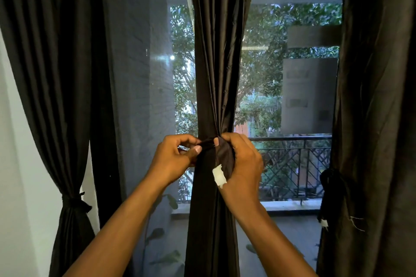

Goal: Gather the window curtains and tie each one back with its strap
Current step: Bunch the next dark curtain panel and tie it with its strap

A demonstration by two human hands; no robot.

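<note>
Both forearms reach up from 6 o'clock. Left hand [174, 156] pinches the dark strap [208, 141] at centre frame; right hand [242, 159] grips its loose end with white tag [219, 175]. Strap circles the gathered middle curtain [217, 51]. Left curtain [56, 74], at 9 o'clock, hangs tied.

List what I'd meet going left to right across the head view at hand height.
Left curtain → left hand → middle curtain, with the strap round it → right hand → balcony railing → right curtain.
</note>
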